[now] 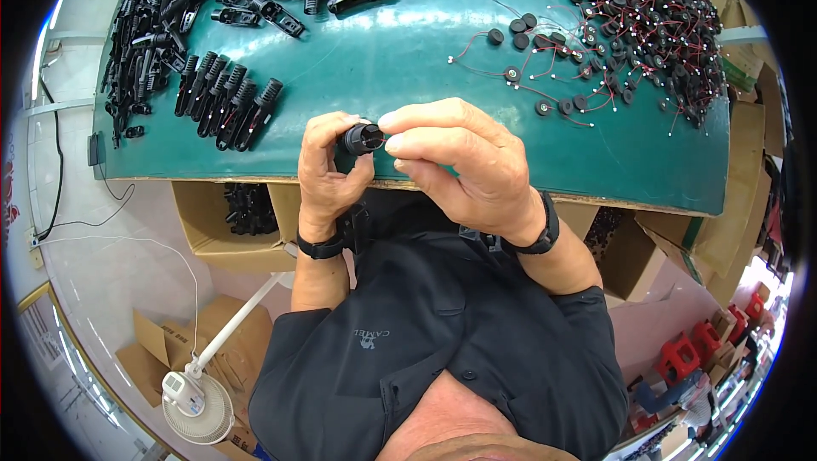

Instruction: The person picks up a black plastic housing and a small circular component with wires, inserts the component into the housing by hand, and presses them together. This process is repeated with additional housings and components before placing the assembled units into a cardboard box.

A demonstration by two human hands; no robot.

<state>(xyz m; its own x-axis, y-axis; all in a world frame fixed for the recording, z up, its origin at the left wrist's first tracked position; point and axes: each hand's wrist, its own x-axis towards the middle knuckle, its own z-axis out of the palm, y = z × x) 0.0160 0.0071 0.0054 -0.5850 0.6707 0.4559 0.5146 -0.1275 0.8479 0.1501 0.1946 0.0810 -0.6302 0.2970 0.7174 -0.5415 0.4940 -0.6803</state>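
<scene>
My left hand [327, 173] is closed around a black cylindrical plastic housing [363, 139], its round open end facing right. At that opening, my right hand [477, 159] has thumb and fingertips drawn together. A thin reddish line shows between the fingertips and the opening, too small to make out. Both hands are over the near edge of the green table [383, 61]. Left of them lies a row of black ribbed plastic parts [228, 103]. Small round black speakers [512, 74] with red and black wires are scattered to the right.
Heaps of black plastic parts [149, 44] cover the table's far left, and a large pile of wired round pieces [651, 22] its far right. Cardboard boxes [208, 223] stand under the near edge. A white fan [197, 410] is at lower left, red stools [678, 359] at lower right.
</scene>
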